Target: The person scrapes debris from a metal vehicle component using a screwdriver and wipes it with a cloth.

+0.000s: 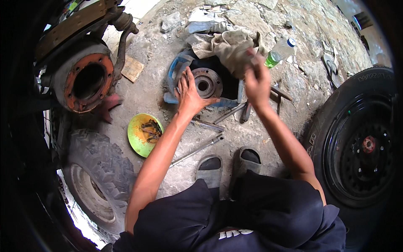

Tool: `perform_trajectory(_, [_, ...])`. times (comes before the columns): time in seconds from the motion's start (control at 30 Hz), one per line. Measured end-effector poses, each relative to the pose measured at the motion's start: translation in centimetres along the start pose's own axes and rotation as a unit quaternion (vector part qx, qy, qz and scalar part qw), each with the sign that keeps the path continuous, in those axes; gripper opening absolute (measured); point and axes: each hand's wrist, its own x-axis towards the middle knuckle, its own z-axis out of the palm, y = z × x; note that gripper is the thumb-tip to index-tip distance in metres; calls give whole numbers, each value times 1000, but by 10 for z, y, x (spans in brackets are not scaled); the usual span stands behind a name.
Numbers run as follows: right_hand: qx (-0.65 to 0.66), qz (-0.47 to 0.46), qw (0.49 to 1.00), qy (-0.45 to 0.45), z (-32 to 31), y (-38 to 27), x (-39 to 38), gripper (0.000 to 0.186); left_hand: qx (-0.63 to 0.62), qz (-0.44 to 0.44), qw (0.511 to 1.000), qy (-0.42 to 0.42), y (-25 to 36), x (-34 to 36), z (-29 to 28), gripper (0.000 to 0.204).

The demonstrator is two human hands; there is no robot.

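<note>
A round, greasy metal hub (pixel 203 85) with a centre bore and bolt holes sits in a cut-open blue plastic container (pixel 171 80) with a dark inside. My left hand (pixel 189 96) lies against the hub's left and lower edge, its fingers stretched out and the thumb spread to the right. Over the container's right side, my right hand (pixel 257 82) is raised and smeared by motion. Close beside its fingers is a dirty beige rag (pixel 233 48), draped over the container's far rim. A small reddish patch shows at the blurred fingertips; whether they grip anything is unclear.
A green bowl (pixel 138 138) holds dark bolts. Metal bars (pixel 197 150) lie before my feet. A bottle of green liquid (pixel 279 52) stands beyond my right hand. Large tyres stand at the right (pixel 325 138) and left (pixel 103 157), below an orange-flanged axle housing (pixel 69 90).
</note>
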Motion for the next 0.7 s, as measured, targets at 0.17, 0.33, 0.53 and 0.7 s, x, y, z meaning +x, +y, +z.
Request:
perform_trajectory(0.17, [-74,-37,976,-202,44,47,-50,60,-16,41,998,41,-10,0,7,158])
perform_trajectory(0.33, [-171,-168,931,-276,40,82,-28,65,-8,47,999,25,-5,-1,5,157])
perform_trajectory(0.53, [-153,-269,926,-216,35,93,-36,64,-45,44,997,39,-1,-3,5,157])
perform_trajectory(0.7, [-149,-154,948,-234,21,58,-64,50,-74,16,997,18,-6,-1,2,161])
